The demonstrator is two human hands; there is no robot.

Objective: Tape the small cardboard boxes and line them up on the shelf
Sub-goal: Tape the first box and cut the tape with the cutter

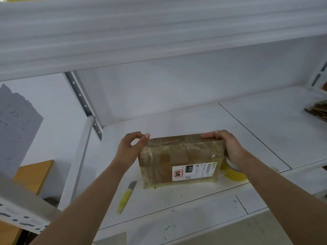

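A small cardboard box [178,156], wrapped in clear tape and bearing a white shipping label [193,171], stands on its edge on the white shelf board [194,117]. My left hand [130,150] is at the box's upper left corner, its thumb and curled forefinger meeting at that corner. My right hand [228,145] grips the upper right corner, with its fingers curled over the top edge. A roll of yellowish tape [233,172] lies on the shelf behind my right wrist, partly hidden by it.
A yellow utility knife [126,196] lies on the shelf to the front left of the box. Flattened cardboard [318,110] is stacked at the far right. An upper shelf [159,41] hangs overhead. A slotted upright [83,101] stands at the left.
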